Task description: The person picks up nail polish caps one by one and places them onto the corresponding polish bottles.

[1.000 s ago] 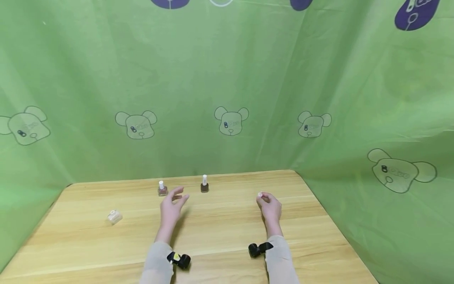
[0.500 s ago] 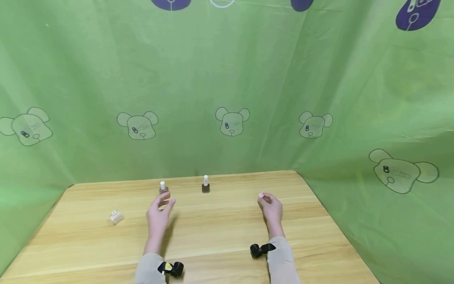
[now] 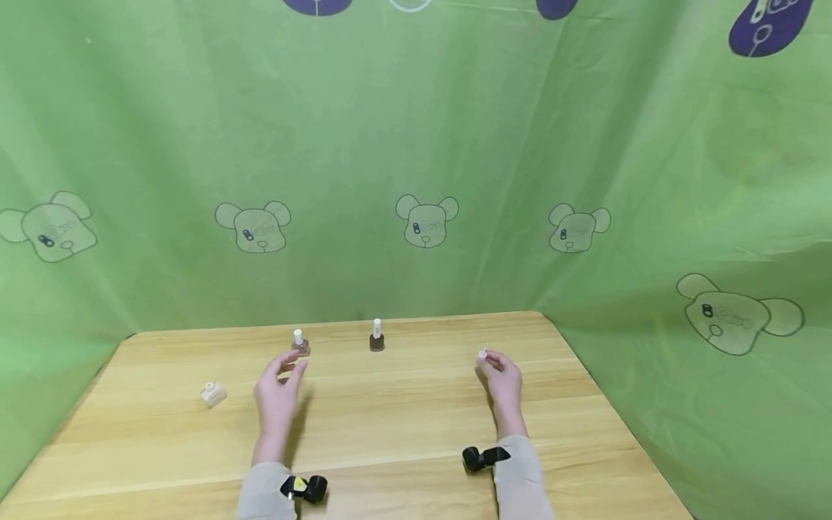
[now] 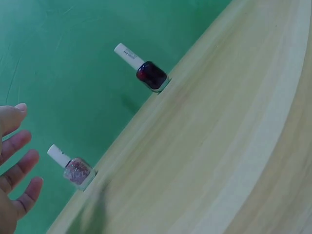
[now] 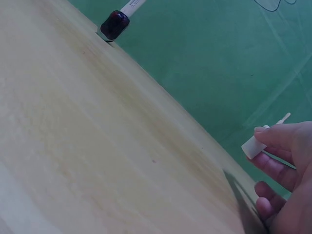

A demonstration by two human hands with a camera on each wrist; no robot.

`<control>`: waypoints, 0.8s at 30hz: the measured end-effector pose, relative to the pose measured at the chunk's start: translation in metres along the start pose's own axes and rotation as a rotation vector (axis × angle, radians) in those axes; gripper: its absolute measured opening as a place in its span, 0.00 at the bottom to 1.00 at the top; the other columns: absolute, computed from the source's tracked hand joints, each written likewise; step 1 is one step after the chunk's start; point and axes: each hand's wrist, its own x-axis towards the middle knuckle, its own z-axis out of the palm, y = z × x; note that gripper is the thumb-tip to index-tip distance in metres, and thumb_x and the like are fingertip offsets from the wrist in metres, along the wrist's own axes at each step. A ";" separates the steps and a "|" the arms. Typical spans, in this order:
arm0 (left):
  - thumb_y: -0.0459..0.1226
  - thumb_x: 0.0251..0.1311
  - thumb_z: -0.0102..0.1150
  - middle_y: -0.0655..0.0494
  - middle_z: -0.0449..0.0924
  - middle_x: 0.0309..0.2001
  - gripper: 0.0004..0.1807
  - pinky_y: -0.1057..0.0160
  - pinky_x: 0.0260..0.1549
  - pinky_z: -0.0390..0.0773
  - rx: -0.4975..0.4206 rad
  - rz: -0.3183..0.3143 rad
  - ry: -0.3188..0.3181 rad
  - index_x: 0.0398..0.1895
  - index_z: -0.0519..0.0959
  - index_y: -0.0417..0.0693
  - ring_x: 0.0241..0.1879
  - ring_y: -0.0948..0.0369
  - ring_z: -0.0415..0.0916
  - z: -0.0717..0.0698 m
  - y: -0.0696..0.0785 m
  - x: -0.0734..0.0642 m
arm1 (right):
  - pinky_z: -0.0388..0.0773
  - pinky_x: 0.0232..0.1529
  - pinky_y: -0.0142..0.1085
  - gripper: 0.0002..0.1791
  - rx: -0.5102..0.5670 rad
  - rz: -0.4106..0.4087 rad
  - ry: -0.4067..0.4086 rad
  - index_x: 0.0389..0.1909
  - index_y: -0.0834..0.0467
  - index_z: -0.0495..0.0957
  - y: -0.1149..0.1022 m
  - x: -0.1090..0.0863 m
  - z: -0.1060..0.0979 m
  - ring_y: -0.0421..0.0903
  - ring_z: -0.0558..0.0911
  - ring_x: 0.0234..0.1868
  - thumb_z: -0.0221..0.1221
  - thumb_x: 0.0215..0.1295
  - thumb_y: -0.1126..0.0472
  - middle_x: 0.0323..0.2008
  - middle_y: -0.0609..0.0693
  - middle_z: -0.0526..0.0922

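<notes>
My right hand [image 3: 504,383] pinches a white nail polish cap [image 5: 253,146] between thumb and fingers, its small brush [image 5: 284,118] pointing up and away. Over the left part of the table, my left hand [image 3: 276,393] holds nothing, its fingers loosely bent and spread. Just beyond its fingertips in the head view stands a glittery pinkish nail polish bottle [image 4: 79,171] with a white cap. To the left of that hand is a small clear bottle [image 3: 212,394] with no cap on its neck. A dark red nail polish bottle [image 4: 152,76], white-capped, stands upright between the hands, farther back.
A light wooden table [image 3: 390,433] lies under both hands. Green cloth [image 3: 338,144] printed with bear heads hangs behind the table and along its sides. Each sleeve carries a black wrist camera, the left one [image 3: 305,488] and the right one [image 3: 484,458].
My left hand has moved left, from near the dark bottle to in front of the glittery one. The right hand has shifted slightly right, still pinching the nail polish cap.
</notes>
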 end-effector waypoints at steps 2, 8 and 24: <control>0.36 0.60 0.65 0.42 0.84 0.48 0.15 0.84 0.36 0.73 0.005 0.024 0.027 0.49 0.81 0.39 0.43 0.50 0.81 -0.003 -0.001 0.001 | 0.74 0.45 0.24 0.19 0.007 -0.008 0.004 0.53 0.64 0.78 -0.001 0.000 0.001 0.44 0.79 0.47 0.63 0.63 0.61 0.51 0.62 0.82; 0.35 0.60 0.65 0.44 0.85 0.46 0.14 0.86 0.36 0.70 0.034 0.045 0.091 0.48 0.81 0.40 0.40 0.61 0.76 -0.014 -0.005 0.003 | 0.75 0.37 0.19 0.18 0.026 -0.022 -0.021 0.52 0.64 0.80 -0.007 -0.001 0.002 0.37 0.77 0.40 0.64 0.61 0.63 0.49 0.61 0.83; 0.37 0.61 0.64 0.42 0.84 0.46 0.14 0.64 0.40 0.71 0.044 0.028 0.249 0.48 0.81 0.39 0.39 0.67 0.72 -0.049 -0.013 0.013 | 0.78 0.48 0.31 0.18 -0.050 -0.082 -0.140 0.51 0.64 0.79 -0.029 -0.012 0.010 0.44 0.80 0.44 0.64 0.61 0.62 0.48 0.61 0.83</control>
